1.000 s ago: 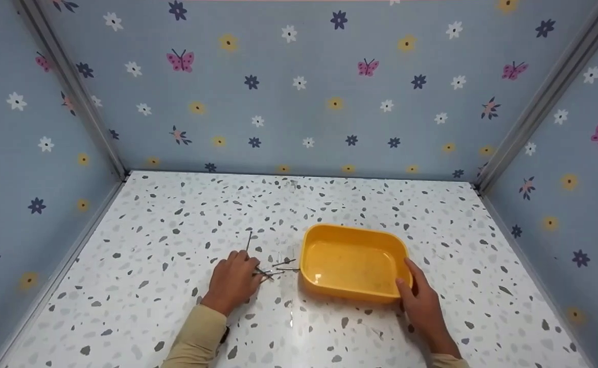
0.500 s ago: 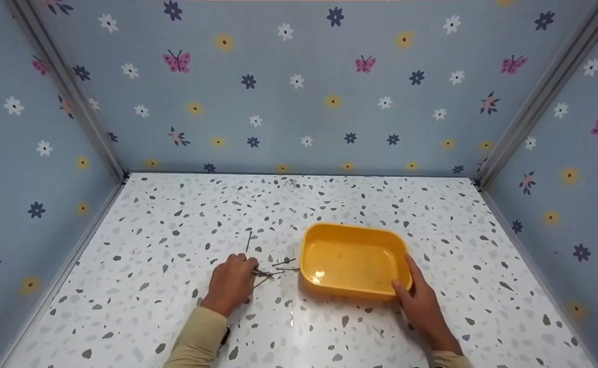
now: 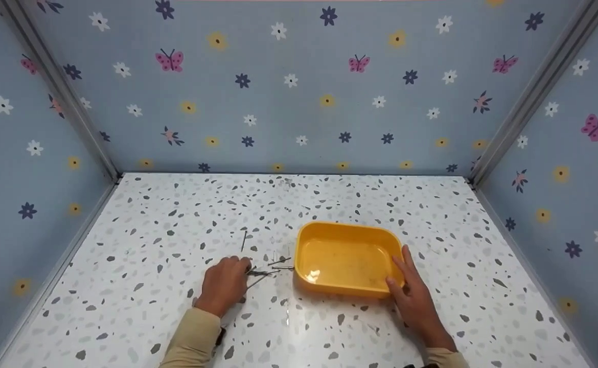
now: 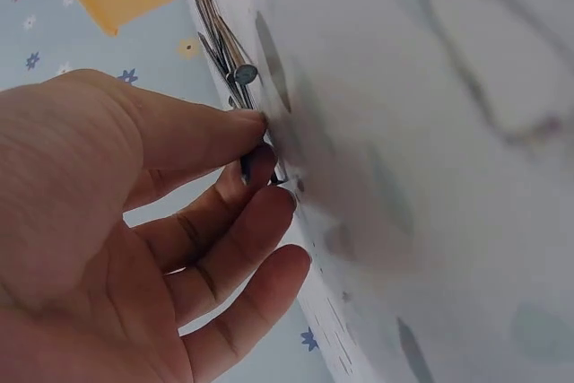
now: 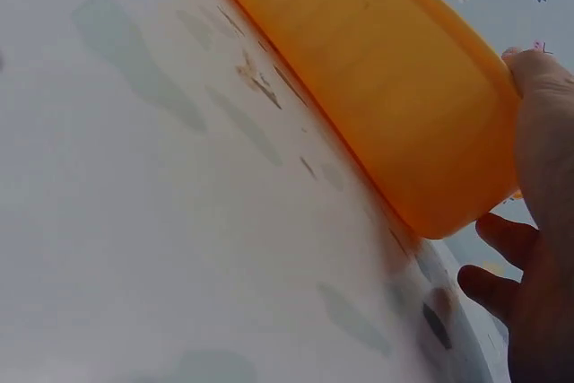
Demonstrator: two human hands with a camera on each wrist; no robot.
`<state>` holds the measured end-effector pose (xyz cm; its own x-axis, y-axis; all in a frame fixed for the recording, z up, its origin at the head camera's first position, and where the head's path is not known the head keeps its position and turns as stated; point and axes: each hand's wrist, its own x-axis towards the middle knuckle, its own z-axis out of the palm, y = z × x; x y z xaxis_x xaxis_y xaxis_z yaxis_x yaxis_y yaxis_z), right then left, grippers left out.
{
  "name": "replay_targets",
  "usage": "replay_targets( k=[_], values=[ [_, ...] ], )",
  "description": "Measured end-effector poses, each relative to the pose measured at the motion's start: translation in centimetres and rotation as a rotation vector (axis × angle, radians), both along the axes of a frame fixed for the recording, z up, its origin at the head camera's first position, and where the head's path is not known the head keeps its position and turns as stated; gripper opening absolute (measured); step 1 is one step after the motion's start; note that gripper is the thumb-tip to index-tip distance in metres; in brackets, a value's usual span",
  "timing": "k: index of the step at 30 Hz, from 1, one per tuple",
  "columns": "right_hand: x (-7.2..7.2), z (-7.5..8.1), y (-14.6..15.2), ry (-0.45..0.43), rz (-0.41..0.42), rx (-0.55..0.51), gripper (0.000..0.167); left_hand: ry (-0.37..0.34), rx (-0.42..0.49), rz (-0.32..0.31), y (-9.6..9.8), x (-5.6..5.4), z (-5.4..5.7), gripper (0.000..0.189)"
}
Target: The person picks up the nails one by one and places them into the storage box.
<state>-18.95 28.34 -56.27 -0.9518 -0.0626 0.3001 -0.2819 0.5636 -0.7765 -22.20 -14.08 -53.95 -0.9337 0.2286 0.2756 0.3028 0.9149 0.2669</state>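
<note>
Several thin metal nails (image 3: 260, 273) lie loosely bunched on the speckled tabletop, left of a yellow plastic tub (image 3: 347, 291). Over the near end of the bunch is my left hand (image 3: 223, 285); in the left wrist view, its thumb and index finger pinch the dark end of a nail (image 4: 245, 169), with the other fingers loosely bent. One nail (image 3: 244, 241) lies apart, beyond the hand. My right hand (image 3: 416, 304) holds the tub at its right end, thumb over the rim and other fingers along the outside. No items show inside the tub.
A blue flowered panel (image 3: 299, 92) closes off the back of the white speckled tabletop (image 3: 176, 214). Similar panels stand at left and right, joined by grey metal corner posts (image 3: 539, 97). Some nail tips reach the tub's left side.
My left hand has drawn back slightly to the left, uncovering more of the nails. The right hand's fingers have shifted on the tub's rim. The head view has swung a little.
</note>
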Motion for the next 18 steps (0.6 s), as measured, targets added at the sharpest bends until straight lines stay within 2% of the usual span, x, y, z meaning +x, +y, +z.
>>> replay_targets(
  k=[4,9,18],
  values=[
    [0.15,0.07,0.18,-0.009,0.000,0.014,0.055,-0.024,0.005,0.006,0.23,-0.12,-0.09,0.010],
    [0.38,0.33,0.28,-0.054,-0.003,0.036,0.065,-0.035,0.008,0.008,0.41,-0.35,0.09,0.006],
    [0.01,-0.11,0.25,-0.010,0.079,0.056,0.079,0.030,0.083,0.055,-0.06,0.18,0.27,0.008]
  ],
)
